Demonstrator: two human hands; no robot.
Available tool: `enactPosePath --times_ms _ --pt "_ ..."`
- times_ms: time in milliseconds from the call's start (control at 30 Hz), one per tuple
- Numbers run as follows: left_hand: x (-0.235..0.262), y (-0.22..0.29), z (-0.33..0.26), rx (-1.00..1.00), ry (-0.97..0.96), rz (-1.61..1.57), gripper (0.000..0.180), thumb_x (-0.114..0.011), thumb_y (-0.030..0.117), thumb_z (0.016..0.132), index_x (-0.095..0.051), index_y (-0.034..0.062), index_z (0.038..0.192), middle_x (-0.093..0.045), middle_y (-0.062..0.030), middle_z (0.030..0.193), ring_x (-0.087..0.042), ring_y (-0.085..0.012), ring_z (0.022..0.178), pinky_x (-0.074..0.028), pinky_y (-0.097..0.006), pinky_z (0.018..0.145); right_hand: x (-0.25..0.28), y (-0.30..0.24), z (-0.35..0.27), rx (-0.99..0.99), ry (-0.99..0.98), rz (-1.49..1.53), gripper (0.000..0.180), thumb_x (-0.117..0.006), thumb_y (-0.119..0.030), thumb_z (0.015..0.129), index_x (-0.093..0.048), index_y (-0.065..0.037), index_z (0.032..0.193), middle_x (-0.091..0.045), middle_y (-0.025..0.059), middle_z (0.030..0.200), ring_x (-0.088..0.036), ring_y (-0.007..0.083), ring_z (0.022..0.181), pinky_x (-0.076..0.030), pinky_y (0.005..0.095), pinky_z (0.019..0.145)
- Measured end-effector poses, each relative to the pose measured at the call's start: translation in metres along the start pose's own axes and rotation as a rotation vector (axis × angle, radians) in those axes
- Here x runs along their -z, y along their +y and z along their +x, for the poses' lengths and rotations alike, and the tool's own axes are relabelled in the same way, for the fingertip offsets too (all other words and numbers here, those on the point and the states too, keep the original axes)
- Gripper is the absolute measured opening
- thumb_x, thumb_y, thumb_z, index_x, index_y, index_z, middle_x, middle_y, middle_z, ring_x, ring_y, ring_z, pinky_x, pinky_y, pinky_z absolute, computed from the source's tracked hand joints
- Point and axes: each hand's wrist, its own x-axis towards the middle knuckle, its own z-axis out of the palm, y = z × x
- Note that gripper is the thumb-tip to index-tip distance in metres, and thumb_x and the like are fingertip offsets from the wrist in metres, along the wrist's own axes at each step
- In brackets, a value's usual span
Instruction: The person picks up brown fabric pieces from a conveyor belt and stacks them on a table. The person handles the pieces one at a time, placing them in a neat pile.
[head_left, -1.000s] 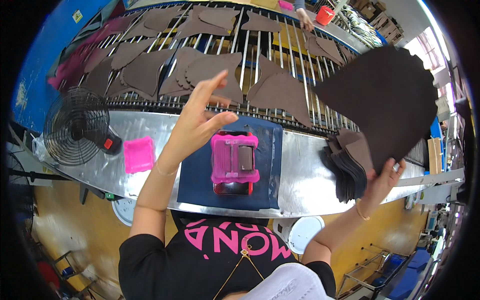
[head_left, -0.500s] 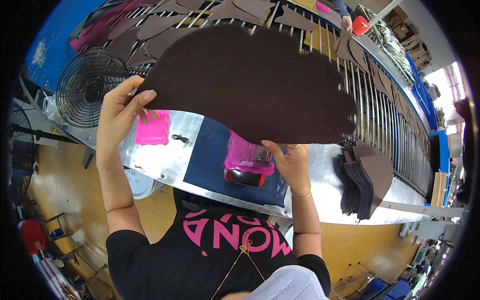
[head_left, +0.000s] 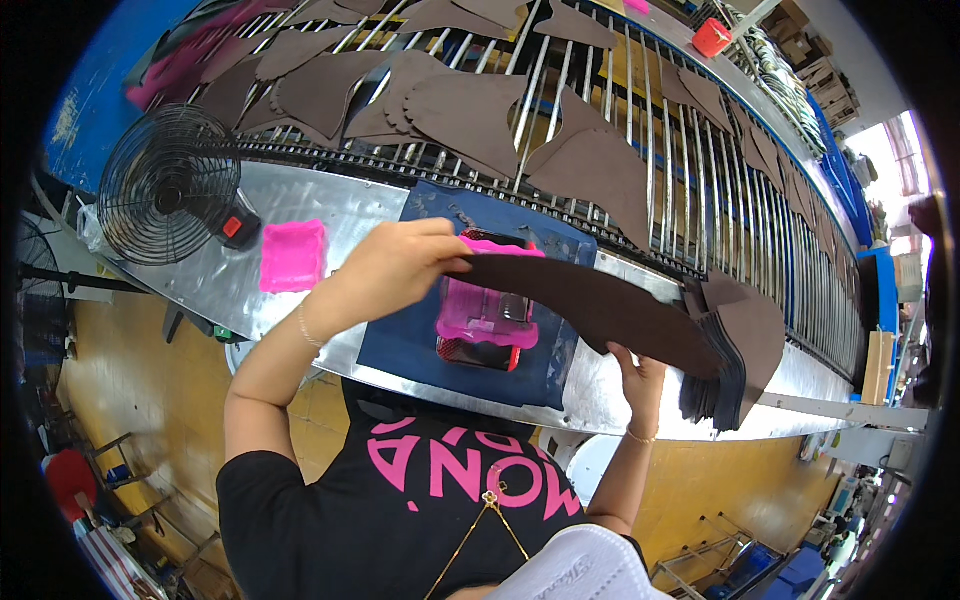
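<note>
A flat dark brown cut piece (head_left: pixel 590 300), leather-like and curved in outline, is held above the metal table, tilted so its face is foreshortened. My left hand (head_left: pixel 405 262) pinches its left end. Along its near edge, my right hand (head_left: pixel 637 378) grips it between thumb and fingers. The piece's right end hangs over a stack of similar brown pieces (head_left: pixel 750 335); whether it touches them I cannot tell. Below the held piece, a pink tray (head_left: pixel 465 322) with small items in it rests on a red-and-black object (head_left: pixel 470 353) on a dark blue mat (head_left: pixel 400 350).
Beyond the table runs a conveyor of metal rods (head_left: pixel 690 200) carrying several brown pieces (head_left: pixel 470 115). To the left are a black wire-cage fan (head_left: pixel 170 185) and a second pink tray (head_left: pixel 293 257). A red container (head_left: pixel 712 38) stands at the far side.
Both hands have carried the brown piece rightward and lowered it from over the conveyor to the stack, tilting it. The other person's hand at the far side has left view.
</note>
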Motion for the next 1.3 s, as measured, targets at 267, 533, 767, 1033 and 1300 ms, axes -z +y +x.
enactPosePath --times_ms 267,533,767,1033,1300 --pt "-0.049 0.043 0.065 -0.343 -0.307 0.147 0.006 -0.067 0.012 0.077 -0.066 0.0069 0.08 -0.051 -0.0082 0.086 -0.06 -0.0277 0.069 -0.05 -0.038 0.061 0.127 0.002 -0.05 -0.321 -0.224 -0.265 0.016 -0.075 -0.008 0.074 -0.068 0.003 0.083 -0.069 0.012 0.083 -0.061 0.0274 0.074 -0.045 0.0335 0.07" --pt "-0.042 0.097 0.169 -0.713 0.247 0.235 0.003 -0.064 0.009 0.074 -0.066 0.008 0.077 -0.051 -0.0094 0.095 -0.051 -0.0277 0.098 -0.045 -0.041 0.08 0.173 -0.027 -0.025 -0.199 0.43 0.06 0.032 -0.066 -0.008 0.086 -0.056 0.002 0.114 -0.063 0.0055 0.091 -0.06 0.0136 0.08 -0.048 0.0249 0.073" --pt "0.007 0.074 0.195 -0.705 0.707 0.234 0.036 -0.069 0.027 0.079 -0.061 0.0141 0.112 -0.052 -0.0109 0.116 -0.048 -0.0294 0.109 -0.041 -0.041 0.091 0.08 -0.006 0.065 -0.376 0.381 0.612 0.035 -0.063 -0.009 0.09 -0.046 -0.008 0.12 -0.057 0.0013 0.079 -0.058 0.0087 0.055 -0.05 0.0195 0.049" --pt "0.064 0.006 0.096 -0.141 0.721 -0.108 0.042 -0.066 0.025 0.086 -0.054 0.0147 0.126 -0.047 -0.0089 0.118 -0.05 -0.0228 0.107 -0.043 -0.033 0.088 -0.098 0.057 0.208 -0.357 0.327 1.471 0.067 -0.049 0.007 0.091 -0.014 -0.024 0.139 -0.048 0.0178 0.118 -0.065 0.0318 0.088 -0.06 0.0398 0.074" --pt "0.063 -0.048 0.035 0.106 0.742 -0.278 0.043 -0.059 0.026 0.094 -0.049 0.0089 0.131 -0.042 -0.0074 0.121 -0.051 -0.016 0.106 -0.045 -0.028 0.086 -0.151 0.069 0.27 -0.578 0.573 1.465 0.04 -0.058 -0.012 0.093 -0.029 -0.012 0.121 -0.059 0.0136 0.092 -0.066 0.0255 0.068 -0.058 0.0339 0.056"
